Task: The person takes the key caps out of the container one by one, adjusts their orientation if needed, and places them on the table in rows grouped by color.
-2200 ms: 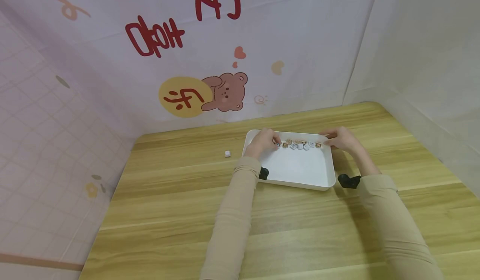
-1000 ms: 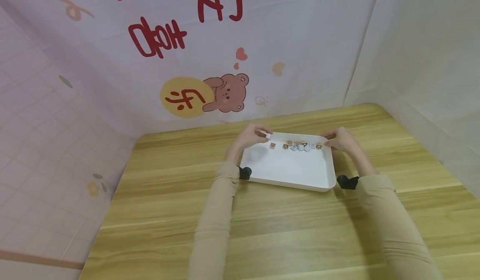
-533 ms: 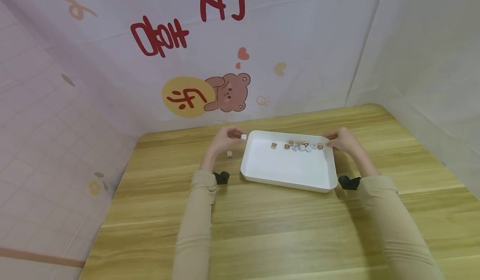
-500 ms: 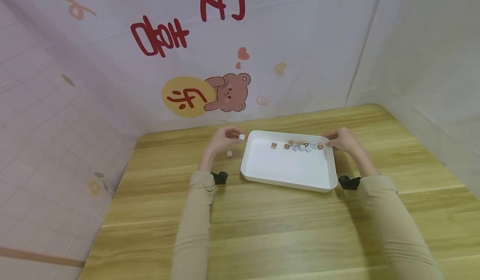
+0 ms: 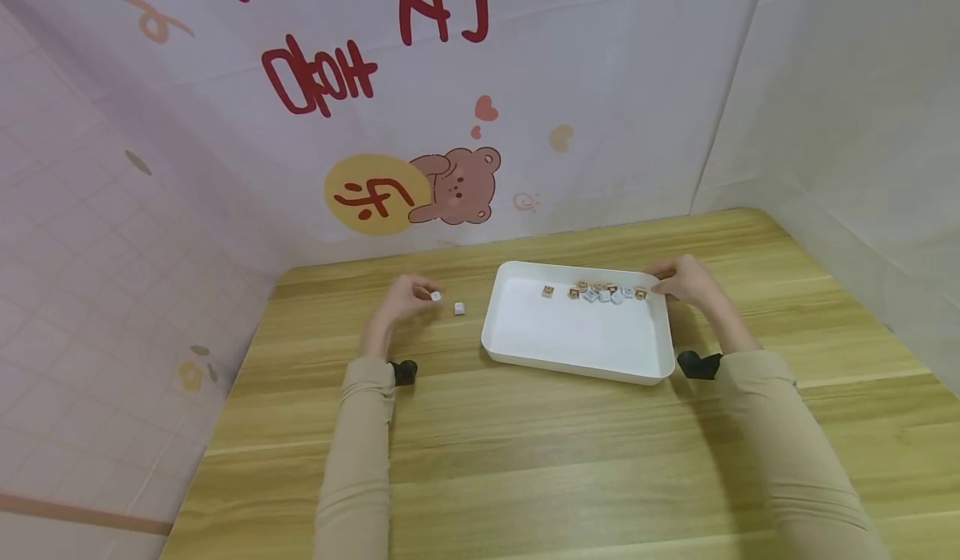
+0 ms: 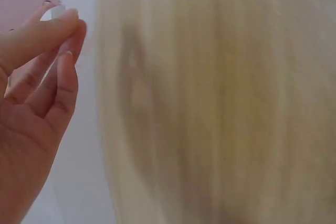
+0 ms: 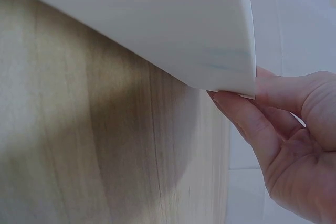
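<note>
Between thumb and fingers, my left hand pinches a small white keycap, just above the table left of the tray. The same keycap shows partly behind the thumb in the left wrist view. Another white keycap lies on the wood beside that hand. My right hand grips the far right corner of the white tray, thumb and fingers on either side of its wall. Along the tray's far side lie several white keycaps and several orange-brown keycaps, some apart, some touching.
The wooden table reaches back to a wall hanging with a printed bear and red characters. White sheets close off the left and right sides. A black wrist camera sits at each sleeve.
My left hand has carried a white keycap out of the tray, over its left wall, then left and down past the one on the table. The right hand stays at the tray corner.
</note>
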Available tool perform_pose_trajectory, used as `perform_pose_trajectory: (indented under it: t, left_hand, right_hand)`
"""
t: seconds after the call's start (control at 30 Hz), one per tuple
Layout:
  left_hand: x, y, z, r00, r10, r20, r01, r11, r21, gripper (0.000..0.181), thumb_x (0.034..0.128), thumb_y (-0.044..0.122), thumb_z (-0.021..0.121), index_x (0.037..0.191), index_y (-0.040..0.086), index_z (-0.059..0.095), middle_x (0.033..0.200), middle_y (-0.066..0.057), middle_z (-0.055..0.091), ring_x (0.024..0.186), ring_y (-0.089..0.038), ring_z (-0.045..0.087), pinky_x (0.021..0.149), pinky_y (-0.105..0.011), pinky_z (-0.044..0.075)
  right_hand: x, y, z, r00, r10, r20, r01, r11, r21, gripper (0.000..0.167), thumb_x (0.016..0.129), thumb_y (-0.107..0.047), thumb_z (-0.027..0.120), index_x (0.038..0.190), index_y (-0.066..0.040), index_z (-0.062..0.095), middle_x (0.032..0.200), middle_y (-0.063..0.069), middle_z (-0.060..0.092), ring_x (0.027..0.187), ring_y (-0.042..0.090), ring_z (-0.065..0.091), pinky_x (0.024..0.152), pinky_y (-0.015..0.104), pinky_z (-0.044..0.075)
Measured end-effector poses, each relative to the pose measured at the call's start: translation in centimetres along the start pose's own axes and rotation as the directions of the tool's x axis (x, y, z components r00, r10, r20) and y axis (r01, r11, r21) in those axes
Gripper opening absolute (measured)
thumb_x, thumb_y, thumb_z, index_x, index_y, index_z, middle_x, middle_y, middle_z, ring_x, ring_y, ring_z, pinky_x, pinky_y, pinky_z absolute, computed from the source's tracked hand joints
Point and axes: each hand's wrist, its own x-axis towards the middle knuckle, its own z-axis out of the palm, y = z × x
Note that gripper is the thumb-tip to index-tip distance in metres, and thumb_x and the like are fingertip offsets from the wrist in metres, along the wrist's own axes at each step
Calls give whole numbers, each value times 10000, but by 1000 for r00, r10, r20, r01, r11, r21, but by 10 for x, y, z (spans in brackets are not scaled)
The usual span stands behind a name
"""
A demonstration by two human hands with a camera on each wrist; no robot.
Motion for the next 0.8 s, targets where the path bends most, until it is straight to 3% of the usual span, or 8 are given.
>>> perform_pose_trajectory:
  t: [0.13, 0.27, 0.6, 0.8]
  left_hand:
    - [-3, -7, 4, 998, -53, 41, 52, 998, 26, 283, 832, 6, 688, 1112, -28, 667, 1092, -232, 673, 991, -334, 659, 842, -374, 537]
    - [-4, -12, 9, 995, -86, 44, 84, 996, 39, 215, 816, 40, 711, 1029, 10, 702, 1007, -182, 698, 914, -253, 651, 806, -316, 514]
    - [3, -16, 18, 999, 7, 32, -10, 995, 103, 243, 780, 10, 743, 1015, -38, 704, 949, -205, 702, 852, -252, 648, 749, -259, 505]
    - [3, -16, 19, 1000, 8, 28, -11, 994, 110, 246, 783, 18, 743, 1017, -45, 701, 950, -200, 702, 814, -206, 633, 705, -211, 486]
  right_hand:
    - [0, 0, 0, 1000, -2, -7, 2, 1000, -11, 398, 863, -6, 587, 1242, 110, 557, 1200, 352, 575, 873, 233, 678, 696, 256, 585]
    - [-1, 0, 0, 1000, -8, -5, 8, 1000, -11, 401, 863, -9, 585, 1243, 114, 554, 1201, 356, 572, 884, 244, 677, 703, 261, 585]
    - [-1, 0, -1, 1000, -3, 5, 3, 1000, -1, 405, 867, -9, 586, 1251, 114, 546, 1211, 356, 566, 917, 293, 684, 718, 274, 588]
    - [0, 0, -1, 1000, 0, 2, 0, 1000, -16, 402, 870, -13, 595, 1253, 103, 551, 1214, 347, 569, 905, 275, 681, 723, 296, 590]
